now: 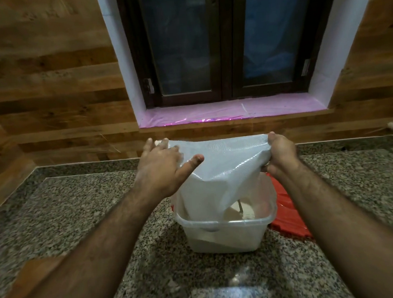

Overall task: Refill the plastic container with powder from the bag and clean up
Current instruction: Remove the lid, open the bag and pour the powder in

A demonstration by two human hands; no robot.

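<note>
I hold the bag (218,170) upended between my hands, left hand (163,168) flat-fingered against its upper corner, right hand (279,156) pinching the other, its long axis slanting down toward me, mouth inside the plastic container (223,236) directly below both.

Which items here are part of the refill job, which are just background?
In the job: bag, held upturned by left hand and right hand; plastic container; powder inside; red lid beside it.

Background: granite counter, window, pink film on the sill.
</note>
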